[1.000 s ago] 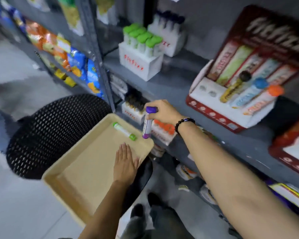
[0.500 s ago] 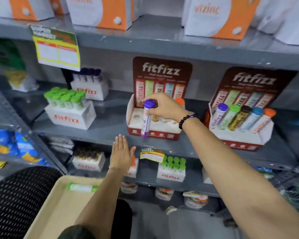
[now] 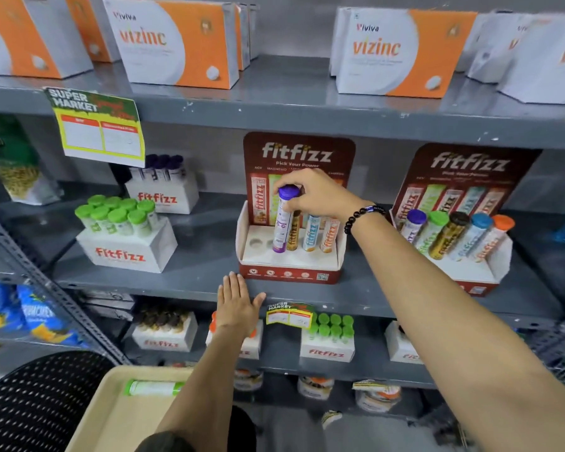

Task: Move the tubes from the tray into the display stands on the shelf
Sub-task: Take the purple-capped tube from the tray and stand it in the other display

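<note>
Right hand (image 3: 318, 194) pinches purple-capped tube (image 3: 282, 220) over the centre display stand (image 3: 289, 259), left hand (image 3: 237, 305) flat, empty; tilted base may miss the hole and knock the gold tube (image 3: 293, 234).

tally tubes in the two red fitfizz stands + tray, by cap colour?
Purple: 2, one held by the right hand over the middle stand, one in the right stand
Green: 2, one in the right stand, one on the tray
Dark/gold tube: 2
Blue: 2
Orange: 2
Total: 10
</note>
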